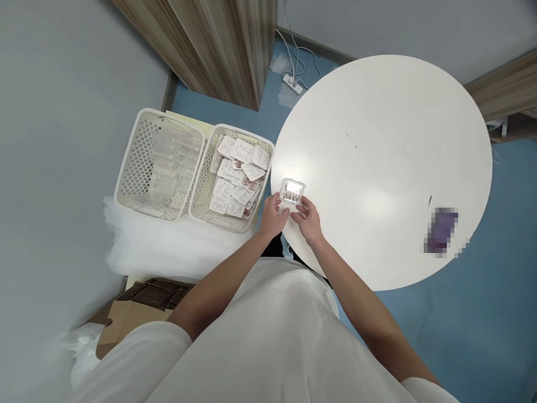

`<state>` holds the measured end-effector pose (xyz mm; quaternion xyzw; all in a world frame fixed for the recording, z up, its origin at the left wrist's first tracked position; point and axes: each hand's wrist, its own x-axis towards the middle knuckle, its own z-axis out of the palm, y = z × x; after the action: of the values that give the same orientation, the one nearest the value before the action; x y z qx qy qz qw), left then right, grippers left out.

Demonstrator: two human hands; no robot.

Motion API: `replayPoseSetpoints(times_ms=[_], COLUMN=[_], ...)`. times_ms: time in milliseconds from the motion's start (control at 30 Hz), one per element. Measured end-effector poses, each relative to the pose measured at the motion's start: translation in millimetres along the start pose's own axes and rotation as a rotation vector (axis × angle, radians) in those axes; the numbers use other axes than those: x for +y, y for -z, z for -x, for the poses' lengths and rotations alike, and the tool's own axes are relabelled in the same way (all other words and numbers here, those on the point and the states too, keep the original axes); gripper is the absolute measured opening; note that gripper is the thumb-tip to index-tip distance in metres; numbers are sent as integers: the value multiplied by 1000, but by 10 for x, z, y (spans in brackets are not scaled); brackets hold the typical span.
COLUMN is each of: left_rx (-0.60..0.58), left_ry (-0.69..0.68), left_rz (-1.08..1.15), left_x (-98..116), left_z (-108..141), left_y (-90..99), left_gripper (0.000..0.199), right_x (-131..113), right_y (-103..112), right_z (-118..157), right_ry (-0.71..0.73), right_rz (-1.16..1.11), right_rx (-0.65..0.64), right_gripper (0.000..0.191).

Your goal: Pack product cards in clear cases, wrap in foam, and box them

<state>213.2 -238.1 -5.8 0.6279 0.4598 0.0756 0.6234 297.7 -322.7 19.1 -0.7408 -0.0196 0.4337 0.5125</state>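
Note:
A small clear plastic case (292,191) with several small dark pieces along its lower part is held between my hands at the left edge of the white round table (390,129). My left hand (274,215) grips its lower left corner, fingers bent. At the lower right corner, my right hand (308,218) holds the same case with curled fingers. Both thumbs are below the case, close to each other. What lies inside is too small to make out in detail.
Left of the table, a white basket (268,146) holds many printed cards. Beside it another white basket (121,168) contains clear plastic packages. A blurred purple item (442,229) lies at the table's right. A power strip (292,84) is on the floor; a cardboard box (130,322) stands lower left.

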Motion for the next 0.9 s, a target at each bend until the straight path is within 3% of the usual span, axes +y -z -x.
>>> replayPoseSetpoints(times_ms=[200, 367, 567, 900], left_rx=[22, 15, -51, 29], left_ry=[1, -4, -165, -246], left_rz=[-8, -39, -131, -192], left_x=[-45, -6, -55, 21], left_z=[101, 347, 675, 1222], left_y=[2, 32, 23, -372], left_gripper=[56, 55, 46, 38], right_x=[66, 87, 118, 336], right_y=[153, 480, 926, 1417], right_z=[143, 534, 1012, 1306], right_ry=[-28, -22, 71, 151], right_rz=[54, 118, 200, 211], right_rx=[-16, -59, -180, -304], right_gripper=[66, 62, 46, 41])
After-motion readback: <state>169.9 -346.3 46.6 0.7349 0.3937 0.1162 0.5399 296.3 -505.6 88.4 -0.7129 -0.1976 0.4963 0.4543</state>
